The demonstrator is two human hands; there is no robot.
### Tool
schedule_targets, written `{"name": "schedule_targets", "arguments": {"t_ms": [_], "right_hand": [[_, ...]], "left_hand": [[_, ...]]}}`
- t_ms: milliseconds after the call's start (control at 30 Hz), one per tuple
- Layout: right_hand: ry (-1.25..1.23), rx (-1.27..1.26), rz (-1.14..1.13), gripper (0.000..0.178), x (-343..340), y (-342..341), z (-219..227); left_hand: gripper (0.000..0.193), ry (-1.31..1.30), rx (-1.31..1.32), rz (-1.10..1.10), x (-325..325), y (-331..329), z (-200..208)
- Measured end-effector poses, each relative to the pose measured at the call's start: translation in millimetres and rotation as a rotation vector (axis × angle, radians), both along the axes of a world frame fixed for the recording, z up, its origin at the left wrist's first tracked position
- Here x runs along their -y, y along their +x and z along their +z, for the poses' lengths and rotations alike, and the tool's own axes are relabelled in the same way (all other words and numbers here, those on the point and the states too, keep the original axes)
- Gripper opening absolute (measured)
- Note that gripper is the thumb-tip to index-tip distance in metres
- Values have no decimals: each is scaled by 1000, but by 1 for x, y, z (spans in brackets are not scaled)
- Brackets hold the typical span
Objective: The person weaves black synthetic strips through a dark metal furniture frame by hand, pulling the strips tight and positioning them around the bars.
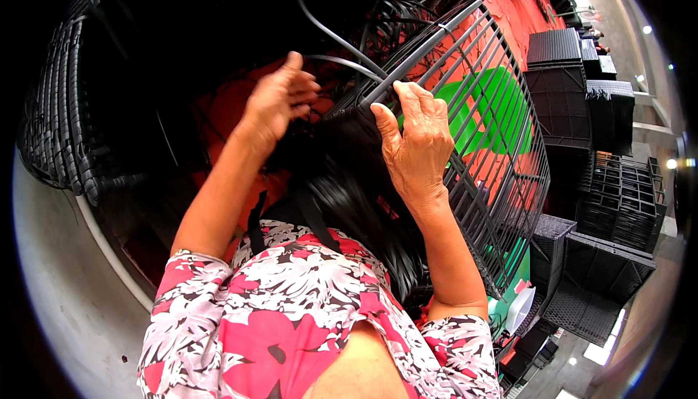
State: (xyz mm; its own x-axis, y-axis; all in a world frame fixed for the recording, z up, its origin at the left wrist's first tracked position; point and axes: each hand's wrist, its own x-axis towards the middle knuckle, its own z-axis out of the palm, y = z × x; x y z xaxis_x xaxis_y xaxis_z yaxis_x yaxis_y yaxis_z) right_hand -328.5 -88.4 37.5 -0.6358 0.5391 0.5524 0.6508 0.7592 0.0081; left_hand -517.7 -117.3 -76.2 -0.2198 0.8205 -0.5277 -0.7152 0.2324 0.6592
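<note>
My right hand (420, 131) grips the near end of a dark frame's top rail (429, 49), thumb on one side and fingers on the other. Thin parallel bars (502, 181) run along the frame's right side, while its left side is in dark shadow. To the left, my left hand (282, 97) is raised with fingers apart and a little blurred; I see nothing in it. A flat grey plastic strip (320, 25) curves down from the top to the rail beside my right hand. A second, shorter strip (342, 62) bends into the same spot.
A bundle of black strips (349, 203) hangs before my body. A black woven piece (69, 108) stands at the left. Behind the bars are a green plastic chair (502, 112) and a red floor covering (509, 14). Stacked black woven furniture (556, 90) lines the right.
</note>
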Motion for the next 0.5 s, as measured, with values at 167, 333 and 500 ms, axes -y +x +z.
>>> {"name": "schedule_targets", "arguments": {"t_ms": [167,333,500], "right_hand": [[-10,-12,23,37,2,1,-2],[-27,-43,42,34,1,3,-1],[-26,-73,58,32,-2,0,-5]], "left_hand": [[31,395,-119,-51,1,36,53],[16,422,-110,117,-10,53,68],[15,435,-180,138,-22,51,64]]}}
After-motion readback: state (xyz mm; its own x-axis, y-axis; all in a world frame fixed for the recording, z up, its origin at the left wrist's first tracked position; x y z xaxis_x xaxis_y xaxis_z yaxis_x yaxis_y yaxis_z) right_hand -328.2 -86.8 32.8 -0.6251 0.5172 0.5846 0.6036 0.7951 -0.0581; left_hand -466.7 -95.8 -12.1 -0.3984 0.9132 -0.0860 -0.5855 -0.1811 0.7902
